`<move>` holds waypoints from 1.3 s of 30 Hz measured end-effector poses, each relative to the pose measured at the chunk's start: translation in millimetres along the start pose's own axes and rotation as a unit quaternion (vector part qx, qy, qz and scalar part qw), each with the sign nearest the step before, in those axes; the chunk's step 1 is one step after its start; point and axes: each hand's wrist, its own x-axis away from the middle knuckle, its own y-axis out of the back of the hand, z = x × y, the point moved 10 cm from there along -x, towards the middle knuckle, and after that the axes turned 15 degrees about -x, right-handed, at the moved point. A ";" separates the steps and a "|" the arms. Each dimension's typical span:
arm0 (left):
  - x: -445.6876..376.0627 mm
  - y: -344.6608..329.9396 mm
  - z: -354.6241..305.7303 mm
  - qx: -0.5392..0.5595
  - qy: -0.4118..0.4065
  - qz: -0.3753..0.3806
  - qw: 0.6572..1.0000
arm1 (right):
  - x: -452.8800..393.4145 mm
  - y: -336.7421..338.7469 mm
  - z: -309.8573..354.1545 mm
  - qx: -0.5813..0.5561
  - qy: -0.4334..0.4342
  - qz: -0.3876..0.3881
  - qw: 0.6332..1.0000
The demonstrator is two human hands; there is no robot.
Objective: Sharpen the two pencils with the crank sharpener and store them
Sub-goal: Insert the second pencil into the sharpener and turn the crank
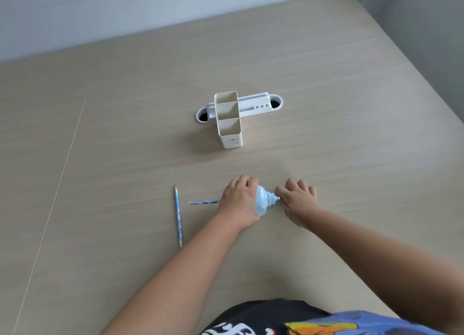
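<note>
A pale blue crank sharpener (262,200) lies on the table between my hands. My left hand (239,200) wraps over its left part, where a blue pencil (204,202) sticks out to the left, its inner end hidden under the hand. My right hand (297,200) is closed at the sharpener's right end, on the crank, which the fingers hide. A second blue pencil (178,215) lies loose further left, its dark tip pointing away from me. A cream pencil holder (229,140) with three compartments stands farther back, apart from both hands.
Behind the holder a white cable grommet cover (253,106) sits in the table (100,158), with dark oval openings at each end. A seam line runs down the table's left side. The table's right edge slants at the far right, and a wall lies behind.
</note>
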 end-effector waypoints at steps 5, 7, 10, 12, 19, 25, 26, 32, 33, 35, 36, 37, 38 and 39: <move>0.4 -0.8 -0.8 -0.011 0.007 0.004 1.000 | 55.7 12.3 37.8 -0.040 0.125 0.027 0.991; -0.2 -0.8 -1.3 -0.014 0.004 0.009 1.000 | 40.1 43.0 47.8 -0.110 0.126 -0.030 0.985; -1.1 0.2 -1.5 -0.010 -0.002 0.010 1.000 | -0.4 59.3 39.6 -0.074 0.093 -0.084 0.989; -0.7 0.6 -0.9 -0.004 0.001 0.004 1.000 | -16.2 45.7 25.8 -0.002 0.069 -0.073 0.995; 0.4 0.6 0.0 0.002 0.016 -0.008 1.000 | 50.0 1.2 34.5 0.021 0.146 0.041 0.988; -0.4 1.1 2.9 0.003 0.017 -0.009 1.000 | 8.5 59.0 45.8 -0.143 0.072 -0.089 0.983; -0.8 1.3 1.5 -0.001 0.013 -0.012 1.000 | -2.9 57.4 39.4 -0.112 0.056 -0.094 0.988; -0.9 1.4 1.4 0.014 0.030 -0.017 0.999 | -11.7 12.0 5.3 0.059 0.032 -0.002 0.998; -0.7 1.2 1.8 0.013 0.031 -0.017 0.999 | -2.4 1.8 4.0 0.074 0.037 0.030 0.996; -0.4 -0.7 1.1 0.004 0.030 -0.012 0.999 | 23.1 -9.1 6.9 0.057 0.065 0.053 0.995; -0.7 -1.2 0.5 -0.001 0.029 -0.010 1.000 | 35.6 -9.1 11.3 0.029 0.078 0.052 0.995; -1.2 -1.2 0.2 -0.004 0.027 -0.010 1.000 | 45.8 -7.2 14.4 -0.015 0.074 0.051 0.996; -1.6 -0.9 0.2 -0.006 0.026 -0.011 1.000 | 53.3 -4.6 17.9 -0.069 0.058 0.053 0.994; -2.0 -1.1 0.1 -0.008 0.026 -0.011 1.000 | 58.2 -1.2 22.9 -0.125 0.041 0.052 0.990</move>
